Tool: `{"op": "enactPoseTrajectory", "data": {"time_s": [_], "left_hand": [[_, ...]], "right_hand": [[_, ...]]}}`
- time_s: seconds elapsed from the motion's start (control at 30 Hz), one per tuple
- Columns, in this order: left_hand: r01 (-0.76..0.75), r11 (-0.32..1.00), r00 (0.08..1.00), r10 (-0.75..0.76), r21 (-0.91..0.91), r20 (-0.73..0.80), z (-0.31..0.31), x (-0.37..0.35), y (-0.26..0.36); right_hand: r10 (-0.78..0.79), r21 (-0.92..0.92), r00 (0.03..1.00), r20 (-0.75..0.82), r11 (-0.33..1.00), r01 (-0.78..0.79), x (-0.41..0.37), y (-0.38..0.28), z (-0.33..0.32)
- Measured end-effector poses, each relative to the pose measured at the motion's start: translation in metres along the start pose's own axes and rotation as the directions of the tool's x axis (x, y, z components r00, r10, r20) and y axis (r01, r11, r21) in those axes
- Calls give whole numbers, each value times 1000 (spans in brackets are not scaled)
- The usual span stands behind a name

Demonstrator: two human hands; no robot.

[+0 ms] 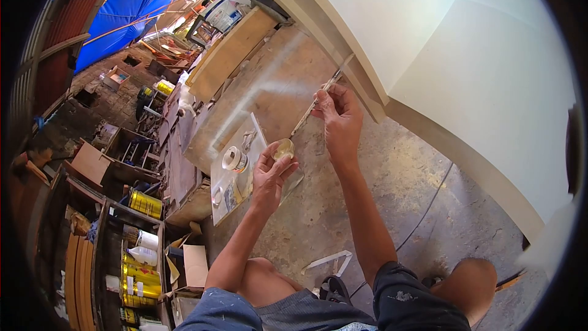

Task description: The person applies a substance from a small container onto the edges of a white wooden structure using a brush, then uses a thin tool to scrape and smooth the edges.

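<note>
Thin blade (308,112) sits in the R hand (340,119), angled from low by the L hand (271,175) up toward the base of the white cabinet (490,86); its far tip lies at or just short of the plinth edge, can't tell which.

Nearest: knees and paint-flecked shorts at the bottom, person squatting on the concrete floor (367,196). A bent white strip (327,260) lies just ahead of the knees, w/ a dark cable (422,214) running off to the R.

Next out, L hand is cupped, thumb and fingers closed round a small round dish (283,148) w/ pale yellowish stuff in it. Just beside it, a small tin (234,159) stands on a flat sheet (228,199).

R hand is pinched shut on the blade, fingertips approx mid-length, rest of the fingers loosely curled.

My read on doing this well:
- Dish near the low end of the blade, so loading is a short dip, no reach.
- Small loads; surplus would likely drop on the floor.
- Pinch closer to the working end probably gives more control, since the blade looks thin and springy.
- Blade at a low angle along the plinth edge, light pressure.

Farther off: a wooden board (229,55), yellow tins (145,203) on shelving to the L, blue tarp (122,18) at the back.
</note>
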State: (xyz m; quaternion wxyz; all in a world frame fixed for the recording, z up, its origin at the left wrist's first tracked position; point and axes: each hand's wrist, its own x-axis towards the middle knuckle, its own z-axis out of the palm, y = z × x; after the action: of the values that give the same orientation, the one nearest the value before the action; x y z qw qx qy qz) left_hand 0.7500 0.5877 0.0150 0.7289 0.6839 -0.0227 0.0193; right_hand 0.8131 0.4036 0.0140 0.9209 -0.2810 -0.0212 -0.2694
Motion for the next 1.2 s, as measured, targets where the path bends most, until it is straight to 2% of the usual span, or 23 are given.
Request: {"op": "enactPoseTrajectory", "data": {"time_s": [1.2], "left_hand": [[6, 1000, 1000, -7, 12, 3, -4, 0, -1]], "right_hand": [[-3, -4, 1000, 1, 1000, 3, 0, -4, 0]]}}
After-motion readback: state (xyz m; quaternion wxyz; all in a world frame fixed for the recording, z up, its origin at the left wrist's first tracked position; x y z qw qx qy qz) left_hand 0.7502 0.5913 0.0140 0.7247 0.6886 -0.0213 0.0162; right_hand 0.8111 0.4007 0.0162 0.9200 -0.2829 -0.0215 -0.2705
